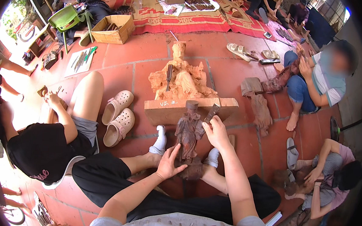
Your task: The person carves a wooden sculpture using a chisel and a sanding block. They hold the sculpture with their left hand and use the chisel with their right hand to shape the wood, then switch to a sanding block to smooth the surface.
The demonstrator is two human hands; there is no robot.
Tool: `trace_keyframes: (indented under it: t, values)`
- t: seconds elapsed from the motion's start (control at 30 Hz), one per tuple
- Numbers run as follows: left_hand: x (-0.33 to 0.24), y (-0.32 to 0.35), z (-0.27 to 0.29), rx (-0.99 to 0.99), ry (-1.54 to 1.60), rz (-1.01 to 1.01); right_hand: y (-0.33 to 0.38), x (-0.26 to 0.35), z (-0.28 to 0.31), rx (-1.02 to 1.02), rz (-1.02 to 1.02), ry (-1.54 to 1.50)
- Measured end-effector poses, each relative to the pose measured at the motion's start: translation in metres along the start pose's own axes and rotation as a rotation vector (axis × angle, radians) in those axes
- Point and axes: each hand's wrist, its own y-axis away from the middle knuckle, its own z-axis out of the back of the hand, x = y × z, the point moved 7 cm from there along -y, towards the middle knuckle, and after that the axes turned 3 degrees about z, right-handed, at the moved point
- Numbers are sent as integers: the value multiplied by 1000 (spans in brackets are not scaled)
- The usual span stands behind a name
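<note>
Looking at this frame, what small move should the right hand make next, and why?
Probably bring the dark flat piece in the right hand to the side of the dark figurine: the piece is held close beside its upper part, while the left hand, fingers spread, is at its lower part, seemingly steadying it.

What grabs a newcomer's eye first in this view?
Probably the pale wooden carving on its thick block, mid-floor at centre. Just nearer stands a smaller dark carved figure, with the person's left hand by its lower part and right hand holding a dark flat piece beside its upper part. A red-and-gold patterned mat spreads across the top.
</note>
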Motion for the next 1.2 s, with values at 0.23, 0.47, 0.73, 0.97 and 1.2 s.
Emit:
trace_keyframes:
  t: [0.23, 0.47, 0.73, 0.97, 1.2]
  values:
    - [-2, -1, -1, 8, -7, -11, 5, -33, -4, 25, -321, -212]
    - [-1, -2, -1, 2, -9, -14, -5, -36, -5, 33, -382, -196]
    - [-1, -2, 1, -35, -55, -50, -5, -9, -2, 14, -110, 19]
    - [0, 1, -2, 13, 6, 14, 5, -9, -1, 32, -191, -58]
    - [0, -2, 0, -40, -15, -28, 2, -38, -5, -2, -404, -262]
